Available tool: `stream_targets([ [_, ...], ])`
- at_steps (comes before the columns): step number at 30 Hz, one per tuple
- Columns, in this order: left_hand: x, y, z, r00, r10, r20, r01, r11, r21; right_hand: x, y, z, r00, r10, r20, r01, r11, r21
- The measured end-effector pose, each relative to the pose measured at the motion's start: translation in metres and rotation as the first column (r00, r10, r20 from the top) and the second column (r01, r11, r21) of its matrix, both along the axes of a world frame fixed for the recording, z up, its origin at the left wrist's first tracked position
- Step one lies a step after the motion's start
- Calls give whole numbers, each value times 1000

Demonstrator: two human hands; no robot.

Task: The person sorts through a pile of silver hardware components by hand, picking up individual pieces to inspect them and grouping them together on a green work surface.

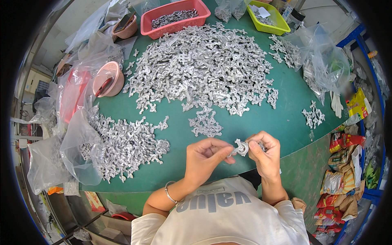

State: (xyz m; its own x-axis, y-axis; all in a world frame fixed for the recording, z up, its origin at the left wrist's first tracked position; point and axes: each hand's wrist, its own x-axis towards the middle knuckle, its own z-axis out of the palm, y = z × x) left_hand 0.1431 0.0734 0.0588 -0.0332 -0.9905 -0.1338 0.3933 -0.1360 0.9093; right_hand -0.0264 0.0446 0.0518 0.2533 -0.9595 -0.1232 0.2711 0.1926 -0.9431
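Near the table's front edge, my left hand [207, 158] pinches one end of a small silver metal casting [241, 148] with a ring-shaped middle. My right hand [264, 154] grips its other side, and more silver metal shows between those fingers. Just beyond my hands lies a small cluster of similar castings [205, 122]. Behind it rises a large heap of castings [200, 65]. Another pile [126, 147] spreads to the left of my left hand, partly under clear plastic bags.
On the green table [171, 118] stand a red basin [175, 20] of metal parts, a yellow-green basin [269, 25] and a pink cup [108, 79]. Clear bags [83, 151] line the left edge. A few castings [313, 115] and a white glove [336, 105] lie at right.
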Motion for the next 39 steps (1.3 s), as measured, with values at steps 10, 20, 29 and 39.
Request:
stream_targets([
  [10, 16, 3, -16, 939, 116, 325, -101, 993, -62, 5, -11, -15, 972, -3, -234, -15, 997, -75],
  [20, 113, 34, -46, -172, 199, 965, -161, 960, -227, 38, -30, -73, 481, -234, -845, -314, 853, -416],
  [29, 44, 5, -30, 488, 222, 844, 10, 966, -259, 28, -28, -73, 697, -190, -691, -156, 901, -405],
  [39, 17, -1, -17, 754, 187, 629, 53, 938, -343, 18, -6, -20, 928, -33, -371, -47, 978, -206],
])
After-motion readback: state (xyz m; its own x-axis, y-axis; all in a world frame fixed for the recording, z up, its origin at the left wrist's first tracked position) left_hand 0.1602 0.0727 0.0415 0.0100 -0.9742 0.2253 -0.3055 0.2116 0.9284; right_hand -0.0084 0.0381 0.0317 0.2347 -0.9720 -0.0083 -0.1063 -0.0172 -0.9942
